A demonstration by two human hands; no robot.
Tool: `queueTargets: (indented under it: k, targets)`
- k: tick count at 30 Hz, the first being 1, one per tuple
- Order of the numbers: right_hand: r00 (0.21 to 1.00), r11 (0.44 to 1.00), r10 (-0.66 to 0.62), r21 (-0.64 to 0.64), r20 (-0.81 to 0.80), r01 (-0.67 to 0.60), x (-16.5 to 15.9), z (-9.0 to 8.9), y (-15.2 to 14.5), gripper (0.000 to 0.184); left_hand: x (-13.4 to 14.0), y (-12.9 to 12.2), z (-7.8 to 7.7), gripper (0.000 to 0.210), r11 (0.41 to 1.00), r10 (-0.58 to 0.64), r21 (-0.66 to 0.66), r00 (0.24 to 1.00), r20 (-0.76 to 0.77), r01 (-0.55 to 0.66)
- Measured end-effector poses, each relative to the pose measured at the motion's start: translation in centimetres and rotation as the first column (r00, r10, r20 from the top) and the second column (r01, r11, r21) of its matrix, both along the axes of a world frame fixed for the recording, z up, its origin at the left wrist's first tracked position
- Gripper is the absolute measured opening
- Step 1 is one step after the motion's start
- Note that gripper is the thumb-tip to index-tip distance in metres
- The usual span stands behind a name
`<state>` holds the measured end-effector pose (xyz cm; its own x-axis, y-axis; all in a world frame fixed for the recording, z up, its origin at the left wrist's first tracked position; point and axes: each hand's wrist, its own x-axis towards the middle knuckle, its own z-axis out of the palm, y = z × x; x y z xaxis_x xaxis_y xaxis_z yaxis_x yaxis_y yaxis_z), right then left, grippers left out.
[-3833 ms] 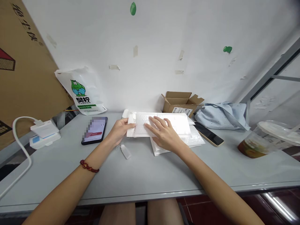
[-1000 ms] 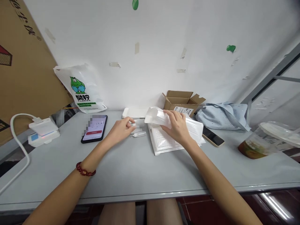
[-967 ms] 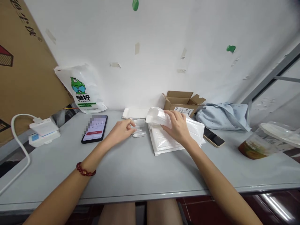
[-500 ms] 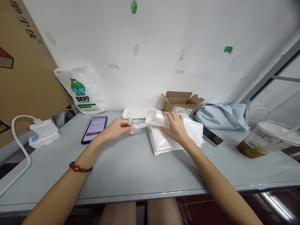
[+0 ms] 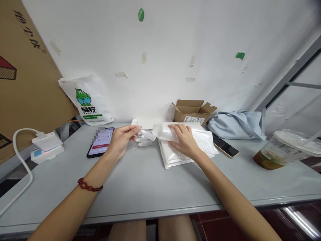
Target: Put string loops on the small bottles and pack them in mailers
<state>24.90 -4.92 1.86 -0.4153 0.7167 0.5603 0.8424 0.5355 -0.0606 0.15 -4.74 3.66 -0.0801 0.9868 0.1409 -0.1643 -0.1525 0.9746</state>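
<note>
My left hand is closed in a pinch at the near end of a small translucent white tube; it seems to hold the tube by a thin cord. The tube's other end points at the mouth of a clear plastic sleeve. Over that sleeve my right hand is closed, thumb on the near side and fingers on top. White bubble mailers lie stacked under the sleeve. More small white tubes with thin loops rest on the desk beneath the left fingers.
Behind the hands stand a long white box and an opened brown carton. A phone lies left, another phone right. Farther right are a blue cloth bag and a drink cup. A white charger sits far left.
My left hand has lifted slightly and shifted, with the tube now tilted down toward the sleeve. The sleeve in my right hand has moved slightly left; the camera view has shifted a little.
</note>
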Motion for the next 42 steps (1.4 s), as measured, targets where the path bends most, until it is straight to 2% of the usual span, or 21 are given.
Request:
queueTargets:
  k: [5, 7, 9, 12, 15, 19, 22, 27, 31, 34, 36, 37, 38, 42]
  targets:
    - [0.999, 0.999, 0.034, 0.037, 0.027, -0.035, -0.5, -0.1, -0.5, 0.047, -0.1, -0.1, 0.2, 0.023, 0.999, 0.045, -0.015, 0.993, 0.112, -0.043]
    - [0.998, 0.997, 0.051, 0.051, 0.031, -0.052, -0.8, -0.1, -0.7, 0.047, -0.1, 0.0, 0.2, 0.022, 0.998, 0.066, -0.005, 0.996, 0.067, -0.066]
    - [0.997, 0.996, 0.065, 0.062, 0.029, -0.067, -1.1, -0.1, -0.9, 0.046, 0.1, -0.1, 0.0, 0.021, 0.998, 0.061, 0.013, 0.997, -0.049, -0.06]
    - [0.996, 0.992, 0.089, 0.082, 0.031, -0.091, -1.5, -0.3, -1.1, 0.044, 0.6, -0.4, -0.5, 0.021, 0.999, -0.039, -0.003, 0.979, -0.199, 0.039]
    - [0.992, 0.988, 0.117, 0.092, 0.048, -0.121, -1.8, -0.5, -1.2, 0.043, 1.0, -0.8, -0.8, 0.022, 0.988, -0.153, -0.038, 0.96, -0.235, 0.148]
    - [0.986, 0.982, 0.163, 0.089, 0.02, -0.164, -2.0, -0.4, -1.3, 0.042, 1.5, -1.1, -0.8, 0.023, 0.974, -0.225, -0.073, 0.934, -0.276, 0.213]
    - [0.98, 0.975, 0.199, 0.104, 0.001, -0.198, -2.1, -0.4, -1.5, 0.042, 1.9, -1.4, -0.8, 0.018, 0.968, -0.247, -0.046, 0.907, -0.341, 0.246]
    - [0.97, 0.966, 0.242, 0.09, 0.031, -0.244, -2.6, -0.6, -1.8, 0.043, 2.7, -2.2, -1.2, 0.015, 0.97, -0.174, 0.065, 0.857, -0.485, 0.234]
    - [0.971, 0.968, 0.237, 0.08, 0.019, -0.238, -2.5, -0.6, -1.7, 0.042, 2.6, -2.3, -1.1, 0.011, 0.963, -0.166, 0.114, 0.87, -0.464, 0.245]
    - [0.976, 0.972, 0.219, 0.087, 0.006, -0.219, -2.2, -0.3, -1.7, 0.042, 2.1, -1.7, -1.1, 0.019, 0.979, 0.016, 0.193, 0.911, -0.412, 0.071]
    - [0.979, 0.974, 0.204, 0.096, 0.013, -0.204, -2.0, -0.1, -1.6, 0.041, 1.9, -1.3, -1.1, 0.029, 0.972, 0.147, 0.228, 0.899, -0.413, -0.054]
    - [0.981, 0.975, 0.193, 0.106, 0.025, -0.195, -2.0, 0.0, -1.6, 0.041, 1.9, -1.2, -1.1, 0.033, 0.973, 0.159, 0.222, 0.889, -0.429, -0.066]
    - [0.983, 0.975, 0.181, 0.121, 0.043, -0.185, -2.0, 0.0, -1.7, 0.039, 1.9, -1.1, -1.1, 0.033, 0.981, 0.122, 0.193, 0.884, -0.451, -0.037]
    - [0.983, 0.96, 0.114, 0.239, 0.143, -0.146, -2.3, 0.0, -1.8, 0.04, 2.2, -1.3, -1.1, 0.026, 0.98, -0.178, -0.005, 0.872, -0.456, 0.197]
